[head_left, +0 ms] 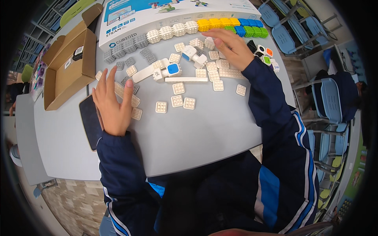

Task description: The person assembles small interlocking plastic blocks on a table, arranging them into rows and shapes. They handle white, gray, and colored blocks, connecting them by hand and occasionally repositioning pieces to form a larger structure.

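Observation:
My left hand (114, 104) is open, its fingers spread, at the left of the table beside a dark tablet or phone (89, 122). Close to its thumb lie white square studded plates (136, 114) and grey ones (130, 61). Farther right, my right hand (233, 49) is open with its fingers stretched leftward, nearest to a white studded cube (209, 42); it holds nothing that I can see. Between the hands are a white module with a blue face (173, 69), another white jointed module (193, 54) and a long white bar (186, 80).
A row of grey, white, yellow, blue and green cubes (173, 31) stands along a large white printed box (138, 23). At the left sits an open cardboard box (73, 74). Small round-faced modules (266, 60) lie at the right edge. Blue chairs (330, 100) stand beyond the table.

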Demonstrator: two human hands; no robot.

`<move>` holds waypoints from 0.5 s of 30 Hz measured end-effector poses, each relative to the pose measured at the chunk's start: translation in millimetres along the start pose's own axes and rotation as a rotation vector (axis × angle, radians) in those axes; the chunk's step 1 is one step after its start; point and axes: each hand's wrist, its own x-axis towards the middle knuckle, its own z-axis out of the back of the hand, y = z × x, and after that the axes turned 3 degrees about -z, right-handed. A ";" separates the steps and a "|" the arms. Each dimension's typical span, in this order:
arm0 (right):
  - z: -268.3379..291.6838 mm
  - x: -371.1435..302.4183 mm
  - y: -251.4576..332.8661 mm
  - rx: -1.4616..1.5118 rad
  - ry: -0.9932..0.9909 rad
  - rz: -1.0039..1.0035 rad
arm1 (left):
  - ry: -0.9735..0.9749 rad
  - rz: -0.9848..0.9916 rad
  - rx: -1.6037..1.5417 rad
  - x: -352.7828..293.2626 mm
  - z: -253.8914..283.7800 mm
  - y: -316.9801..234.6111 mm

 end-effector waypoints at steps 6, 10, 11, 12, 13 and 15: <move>-24.0 -1.4 3.2 -0.164 -0.050 -0.002 | 0.090 0.137 0.037 -0.5 -19.1 23.9; -29.5 -4.0 10.1 -0.228 -0.025 -0.013 | 0.185 0.113 0.116 -0.2 -21.5 23.2; -33.0 -4.9 9.9 -0.251 -0.035 0.003 | 0.210 0.105 0.127 1.1 -21.5 22.1; -37.9 -7.5 10.8 -0.266 -0.038 0.019 | 0.241 0.104 0.143 -1.6 -19.8 20.9; -41.0 -8.1 10.1 -0.274 -0.045 0.034 | 0.231 0.104 0.148 -2.9 -18.7 19.9; -44.0 -5.8 5.1 -0.298 -0.061 0.064 | 0.205 0.098 0.153 -3.3 -18.4 18.0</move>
